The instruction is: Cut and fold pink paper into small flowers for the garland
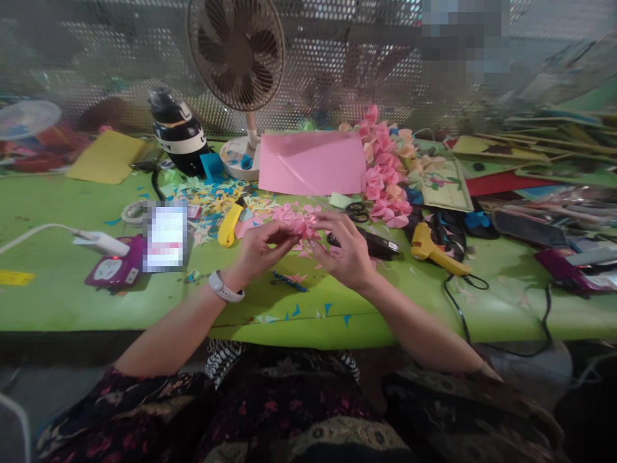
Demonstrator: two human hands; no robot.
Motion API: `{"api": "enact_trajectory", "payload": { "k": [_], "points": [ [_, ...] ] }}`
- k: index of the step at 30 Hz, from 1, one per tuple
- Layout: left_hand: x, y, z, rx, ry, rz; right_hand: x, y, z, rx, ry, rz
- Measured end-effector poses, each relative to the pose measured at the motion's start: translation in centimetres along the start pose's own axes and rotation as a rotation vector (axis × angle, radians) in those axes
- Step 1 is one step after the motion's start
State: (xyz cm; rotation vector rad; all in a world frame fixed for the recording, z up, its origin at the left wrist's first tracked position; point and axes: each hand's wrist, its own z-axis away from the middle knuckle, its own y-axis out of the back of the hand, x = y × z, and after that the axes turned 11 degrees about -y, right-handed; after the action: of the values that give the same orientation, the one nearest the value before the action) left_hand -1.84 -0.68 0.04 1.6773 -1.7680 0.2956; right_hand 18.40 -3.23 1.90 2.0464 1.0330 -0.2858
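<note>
Lap: dark patterned clothing (289,411), right up against the desk's front edge.
Desk: green (159,315), runs the full width, cluttered on both sides and along the back.
Fan: standing (240,56) at the back, left of centre, base on the desk.
Pink sheet: lying (313,161) beyond the hands, out of their reach as they are placed now.
Flower pile: pink and peach paper blooms (383,170), heaped just right of the sheet.
Scraps: multicoloured offcuts (207,196) to the left; pink ones sit directly behind the fingers.
Left hand: holding (260,249), thumb and forefinger pinched narrow on the work.
Right hand: also holding (349,254), fingers curved over from the other side, fingertips on the same bit.
Glue gun: yellow (424,241), lying right of the right hand, untouched, cord looping over the front edge.
Black tool: lies (383,244) just past the right hand, part hidden; can't tell what it is.
Pink piece: small (302,227), between both sets of fingertips, above mid-desk; folds too blurred to read from here.
Step at the fingertips: looks like two-handed shaping or joining of that piece; my read, details hidden.
Next pinch: calls for light, even pressure, left steadying, right adjusting; too hard a squeeze could crease it.
</note>
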Motion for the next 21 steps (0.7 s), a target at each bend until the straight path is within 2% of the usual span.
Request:
{"api": "enact_trajectory", "payload": {
  "k": [5, 12, 21],
  "points": [
    [0.04, 0.01, -0.10, 0.021, -0.046, -0.071, 0.02, 0.11, -0.11, 0.049, -0.026, -0.003],
    [-0.08, 0.05, 0.03, 0.029, -0.146, -0.151, 0.23, -0.46, 0.16, 0.024, 0.001, 0.018],
    [0.25, -0.05, -0.01, 0.010, -0.175, -0.108, 0.12, -0.43, 0.18, -0.004, -0.022, -0.031]
  ]
}}
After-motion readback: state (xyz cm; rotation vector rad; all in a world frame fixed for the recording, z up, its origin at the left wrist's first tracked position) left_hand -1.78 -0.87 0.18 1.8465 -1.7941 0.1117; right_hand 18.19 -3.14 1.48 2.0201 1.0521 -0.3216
